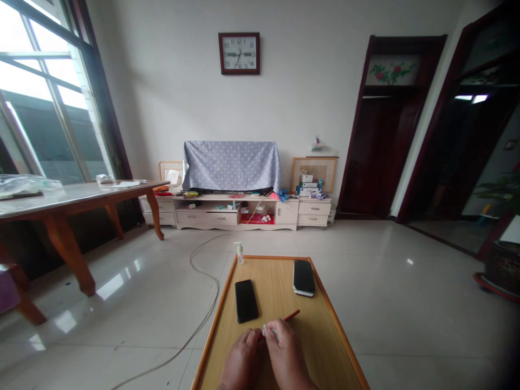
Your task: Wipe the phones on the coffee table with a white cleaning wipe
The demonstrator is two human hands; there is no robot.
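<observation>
Pinching a thin red stick (292, 314) near its lower-L end w/ my L hand (240, 358); thumb & fingers drawn in tight, partly hidden by the hand itself. My R hand (287, 355) is closed at the fingertips on a small white piece (264, 329), approx. beside my L fingertips & against the stick. Can't tell whether the piece wraps round the stick or only touches it; R fingers cover most of it. Stick runs at a slant, upper-R end poking out past my R hand, above the tabletop.

Work surface: wood-grain table (273, 269) w/ raised orange-brown edging. Both hands at the near part, approx. mid-width. Black phone (246, 301) lies flat just beyond my L hand, dark face up. Far R corner area: a dark-faced phone (304, 275) on top of a white-edged item, stacked, near the R edge. Far L corner: clear pump bottle (240, 254), upright, pale green top.

Surroundings, for the record: pale cable (211, 275) curving over the tiled floor L of the table; low white cabinet (209, 218) vs. far wall, bearing a bulky item under a dotted blue-grey cloth (231, 165); framed clock (239, 53) above.
</observation>
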